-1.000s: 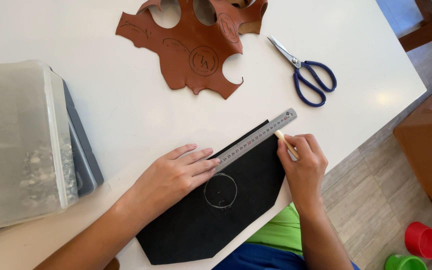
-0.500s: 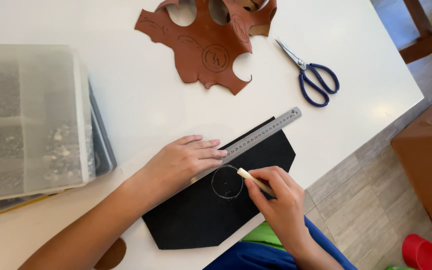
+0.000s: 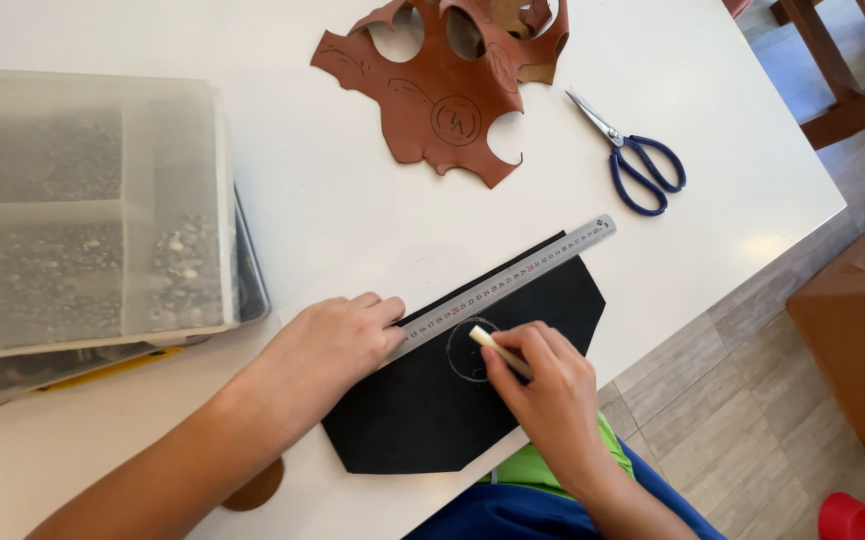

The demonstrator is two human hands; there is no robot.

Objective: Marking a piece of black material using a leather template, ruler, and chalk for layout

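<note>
Open white table (image 3: 353,220) ahead, plastic bin (image 3: 83,200) blocking left, scissors (image 3: 633,160) far right

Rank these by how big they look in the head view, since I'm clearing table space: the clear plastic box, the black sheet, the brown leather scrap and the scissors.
1. Clear plastic box, cut off by the frame.
2. Black sheet, partly under both hands.
3. Brown leather scrap, cut off at the top, so not surely smaller than the sheet.
4. Scissors.

The right hand (image 3: 545,390) covers part of the chalk circle (image 3: 465,350) on the black sheet (image 3: 433,410). The brown leather piece (image 3: 453,90) and the plastic box (image 3: 73,210) run off the picture's edges; the box's contents are too blurred to tell.
</note>
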